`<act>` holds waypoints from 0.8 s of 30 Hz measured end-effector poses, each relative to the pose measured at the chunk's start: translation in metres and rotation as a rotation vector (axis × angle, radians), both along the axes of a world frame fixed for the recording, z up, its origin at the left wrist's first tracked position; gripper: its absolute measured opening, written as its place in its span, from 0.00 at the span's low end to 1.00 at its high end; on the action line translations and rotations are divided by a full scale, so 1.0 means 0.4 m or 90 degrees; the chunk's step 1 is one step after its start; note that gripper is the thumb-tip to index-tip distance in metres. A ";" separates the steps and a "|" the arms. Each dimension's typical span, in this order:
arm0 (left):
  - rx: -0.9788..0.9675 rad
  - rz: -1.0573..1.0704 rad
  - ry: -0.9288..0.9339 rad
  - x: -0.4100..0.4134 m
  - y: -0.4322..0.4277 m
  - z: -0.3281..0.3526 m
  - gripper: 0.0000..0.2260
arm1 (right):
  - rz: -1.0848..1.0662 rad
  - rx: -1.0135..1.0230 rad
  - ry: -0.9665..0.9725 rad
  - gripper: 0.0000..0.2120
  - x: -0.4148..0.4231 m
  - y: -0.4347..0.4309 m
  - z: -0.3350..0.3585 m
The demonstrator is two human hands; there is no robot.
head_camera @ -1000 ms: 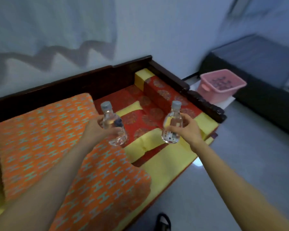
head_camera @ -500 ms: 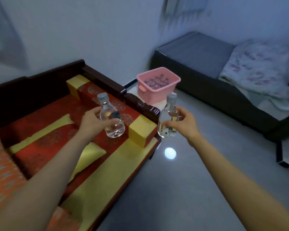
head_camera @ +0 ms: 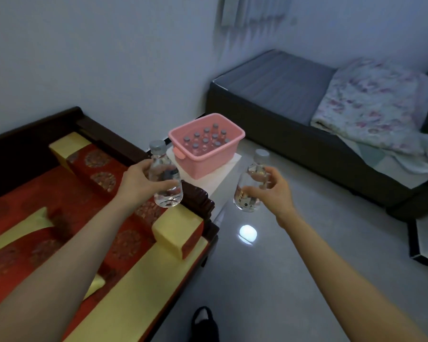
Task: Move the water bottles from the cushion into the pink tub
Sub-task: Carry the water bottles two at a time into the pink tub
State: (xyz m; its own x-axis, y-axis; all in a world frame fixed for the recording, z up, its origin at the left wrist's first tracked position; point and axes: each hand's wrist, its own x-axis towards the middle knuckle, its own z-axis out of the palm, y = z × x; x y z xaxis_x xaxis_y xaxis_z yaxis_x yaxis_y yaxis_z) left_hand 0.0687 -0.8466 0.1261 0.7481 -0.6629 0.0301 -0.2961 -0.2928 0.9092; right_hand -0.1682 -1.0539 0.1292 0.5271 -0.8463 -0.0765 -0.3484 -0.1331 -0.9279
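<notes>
Two hands, left hand [head_camera: 136, 183] and right hand [head_camera: 272, 191], each grasp an upright bottle; pink tub [head_camera: 203, 166] lies at 12 o'clock, nearer the left.

Pink tub [head_camera: 209, 166] half full (open front)
</notes>
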 end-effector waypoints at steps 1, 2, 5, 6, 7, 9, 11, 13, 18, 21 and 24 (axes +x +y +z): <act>-0.004 0.002 -0.001 0.023 -0.042 -0.011 0.21 | 0.002 0.003 -0.003 0.32 0.026 -0.043 -0.005; -0.005 0.003 -0.002 0.047 -0.084 -0.021 0.20 | 0.001 0.008 -0.008 0.31 0.055 -0.087 -0.010; 0.003 0.003 0.010 0.115 -0.198 -0.044 0.22 | 0.021 0.012 0.000 0.30 0.140 -0.213 -0.011; 0.008 0.003 0.020 0.139 -0.238 -0.052 0.26 | 0.028 0.015 0.001 0.29 0.170 -0.258 -0.012; 0.012 0.003 0.029 0.155 -0.270 -0.057 0.29 | 0.032 0.016 -0.002 0.28 0.195 -0.293 -0.012; 0.013 0.016 0.045 0.189 -0.340 -0.070 0.31 | 0.038 0.023 -0.002 0.27 0.245 -0.363 -0.018; 0.025 0.026 0.048 0.214 -0.397 -0.079 0.29 | 0.037 0.037 0.002 0.27 0.281 -0.414 -0.032; 0.037 0.035 0.034 0.246 -0.458 -0.080 0.29 | 0.051 0.043 0.011 0.28 0.325 -0.478 -0.043; 0.019 0.082 0.040 0.335 -0.590 -0.086 0.30 | 0.123 0.063 0.014 0.28 0.487 -0.649 -0.066; 0.033 0.103 0.031 0.387 -0.660 -0.099 0.31 | 0.201 0.067 0.014 0.30 0.601 -0.734 -0.096; 0.041 0.129 0.032 0.439 -0.744 -0.133 0.31 | 0.291 0.079 0.014 0.31 0.721 -0.840 -0.147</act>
